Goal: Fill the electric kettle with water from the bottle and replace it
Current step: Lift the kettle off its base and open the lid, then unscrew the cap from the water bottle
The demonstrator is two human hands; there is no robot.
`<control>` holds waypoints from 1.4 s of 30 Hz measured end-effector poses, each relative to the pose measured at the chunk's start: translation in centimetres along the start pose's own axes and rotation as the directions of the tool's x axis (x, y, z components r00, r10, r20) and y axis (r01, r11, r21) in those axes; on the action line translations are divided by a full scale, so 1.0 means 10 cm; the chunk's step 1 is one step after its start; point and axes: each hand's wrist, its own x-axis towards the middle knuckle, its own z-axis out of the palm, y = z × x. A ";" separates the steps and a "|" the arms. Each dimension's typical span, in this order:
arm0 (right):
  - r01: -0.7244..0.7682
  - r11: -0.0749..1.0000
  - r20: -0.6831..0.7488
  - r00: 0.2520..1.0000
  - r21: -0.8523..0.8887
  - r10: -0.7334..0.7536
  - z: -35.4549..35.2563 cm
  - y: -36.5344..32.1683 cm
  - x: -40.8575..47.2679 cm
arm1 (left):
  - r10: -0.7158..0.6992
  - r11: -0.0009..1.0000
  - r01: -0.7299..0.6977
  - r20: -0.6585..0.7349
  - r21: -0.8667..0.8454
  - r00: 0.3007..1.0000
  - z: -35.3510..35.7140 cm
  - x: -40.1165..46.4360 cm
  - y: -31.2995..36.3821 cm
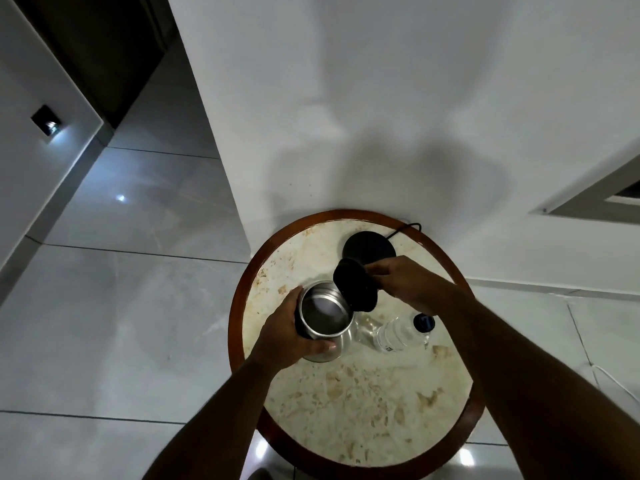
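Note:
A steel electric kettle (325,315) stands on the round table (363,403), its mouth uncovered and its inside looking dry. My left hand (287,336) wraps around the kettle's left side. The black hinged lid (353,284) is swung up to the right, and my right hand (405,277) pinches its upper edge. Lying on its side just right of the kettle is a clear plastic water bottle (398,334) with a dark blue cap (424,322). Behind my right hand, near the wall, rests the kettle's black round base (367,244).
The marble-topped table has a brown wooden rim (239,306) and stands against a white wall. A black cord (408,227) runs from the base toward the wall. Glossy grey floor tiles lie to the left, with a dark doorway at upper left.

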 end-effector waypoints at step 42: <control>0.424 0.378 0.313 0.894 -0.823 -0.321 -0.39 0.73 -0.69 | -0.033 0.963 -0.005 0.140 0.268 0.990 1.59 0.42 0.71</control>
